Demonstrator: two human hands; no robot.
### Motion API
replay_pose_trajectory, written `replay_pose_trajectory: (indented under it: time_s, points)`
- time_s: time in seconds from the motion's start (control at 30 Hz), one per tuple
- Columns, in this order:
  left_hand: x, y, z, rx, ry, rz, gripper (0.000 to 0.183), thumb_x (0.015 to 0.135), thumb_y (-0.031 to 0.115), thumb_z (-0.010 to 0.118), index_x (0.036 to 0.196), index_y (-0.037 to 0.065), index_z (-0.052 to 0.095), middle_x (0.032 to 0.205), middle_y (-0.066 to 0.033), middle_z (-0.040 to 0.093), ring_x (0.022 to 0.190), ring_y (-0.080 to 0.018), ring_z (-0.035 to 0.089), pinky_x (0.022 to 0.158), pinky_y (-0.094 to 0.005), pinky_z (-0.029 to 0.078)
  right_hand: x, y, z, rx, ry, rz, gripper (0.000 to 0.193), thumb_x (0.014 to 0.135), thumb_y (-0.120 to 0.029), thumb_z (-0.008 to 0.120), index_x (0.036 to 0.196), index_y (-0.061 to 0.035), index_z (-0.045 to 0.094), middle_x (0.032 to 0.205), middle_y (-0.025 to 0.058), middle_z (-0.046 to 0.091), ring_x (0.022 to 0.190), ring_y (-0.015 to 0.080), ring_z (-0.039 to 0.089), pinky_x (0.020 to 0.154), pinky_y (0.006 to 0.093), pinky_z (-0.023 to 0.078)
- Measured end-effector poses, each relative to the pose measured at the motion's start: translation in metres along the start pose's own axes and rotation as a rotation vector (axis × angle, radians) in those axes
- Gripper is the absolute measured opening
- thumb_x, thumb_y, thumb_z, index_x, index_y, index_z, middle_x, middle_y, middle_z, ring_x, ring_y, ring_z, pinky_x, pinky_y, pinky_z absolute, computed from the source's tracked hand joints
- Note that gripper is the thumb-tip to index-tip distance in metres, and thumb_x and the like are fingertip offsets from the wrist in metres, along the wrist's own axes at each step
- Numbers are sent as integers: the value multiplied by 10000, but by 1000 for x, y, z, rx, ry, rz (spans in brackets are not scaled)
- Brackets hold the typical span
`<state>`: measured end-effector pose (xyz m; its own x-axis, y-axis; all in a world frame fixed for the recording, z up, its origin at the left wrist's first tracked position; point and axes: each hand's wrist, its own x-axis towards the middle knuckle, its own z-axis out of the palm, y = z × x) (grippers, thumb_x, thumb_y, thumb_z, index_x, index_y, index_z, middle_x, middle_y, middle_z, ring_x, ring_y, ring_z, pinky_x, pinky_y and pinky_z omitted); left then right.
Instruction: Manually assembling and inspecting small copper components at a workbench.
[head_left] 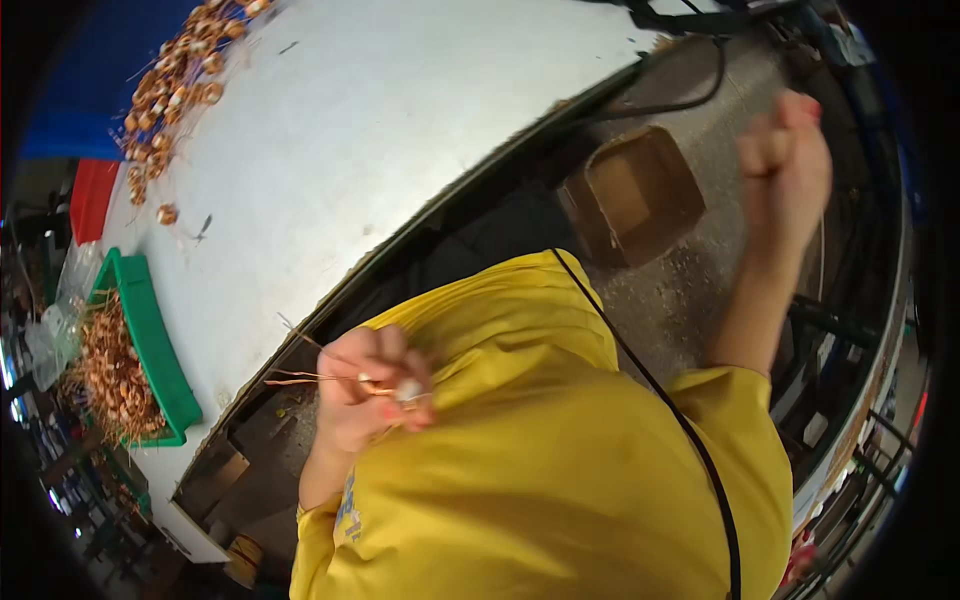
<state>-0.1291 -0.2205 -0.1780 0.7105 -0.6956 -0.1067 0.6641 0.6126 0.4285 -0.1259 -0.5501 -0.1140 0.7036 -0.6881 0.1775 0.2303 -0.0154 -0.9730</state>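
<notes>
- My left hand (368, 385) pinches a small coil (405, 390) against my chest; its loose copper wire ends could snag my shirt (540, 460).
- My right hand (787, 165), fisted and raised far off, seems to pull a thin wire (822, 240); overpulling might snap it.

White table (380, 130), green tray (160, 350) of copper coils, loose copper coils (170, 90) along far edge

The table (400, 130) has a smooth, matt white top. The coils (170, 90) on it are shiny copper wire, and the tray (160, 350) is glossy green plastic. The box (640, 195) is plain brown cardboard. The shirt (560, 460) is soft yellow cloth.
</notes>
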Motion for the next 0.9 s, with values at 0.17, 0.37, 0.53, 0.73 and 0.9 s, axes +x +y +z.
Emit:
replay_pose_trajectory:
  time_s: [0.17, 0.37, 0.53, 0.73, 0.9]
  points:
    - [-10, 29, 2, -169, -108, 173, 368, 655, -93, 672, 944, 20, 474, 885, -142, 504, 675, -257, 591, 462, -265, 509, -43, 16, 4, 81, -272, 160, 294, 965, -237, 294, 726, -108, 407, 438, -103, 200, 380, 14, 152, 375, 172, 167]
    - [8, 56, 27, 96, -213, 152, 254, 686, -44, 654, 851, 28, 474, 765, -128, 532, 532, -200, 541, 376, -216, 445, -60, 45, 41, 98, -373, 200, 312, 952, -230, 317, 731, -72, 472, 491, -74, 290, 427, 16, 207, 397, 167, 180]
    - [13, 97, 35, 406, 13, 126, 120, 800, -7, 528, 707, 40, 470, 540, -60, 466, 463, -196, 529, 339, -228, 419, -68, 44, 59, 36, -542, 181, 300, 943, -220, 341, 729, -69, 487, 507, -67, 306, 431, 18, 211, 406, 164, 171]
    - [31, 161, 20, 513, 723, 177, 194, 798, 155, 637, 673, 40, 544, 545, -65, 551, 443, -126, 536, 352, -174, 357, -66, 46, 64, -21, -548, 197, 276, 934, -213, 367, 735, -68, 493, 509, -65, 308, 435, 21, 215, 412, 164, 179]
    - [23, 195, -6, 746, 650, 165, 201, 773, 174, 660, 656, 31, 580, 548, -64, 570, 410, -110, 501, 372, -184, 374, -64, 47, 59, -73, -584, 236, 269, 930, -206, 372, 737, -66, 496, 527, -59, 318, 449, 23, 222, 422, 169, 189]
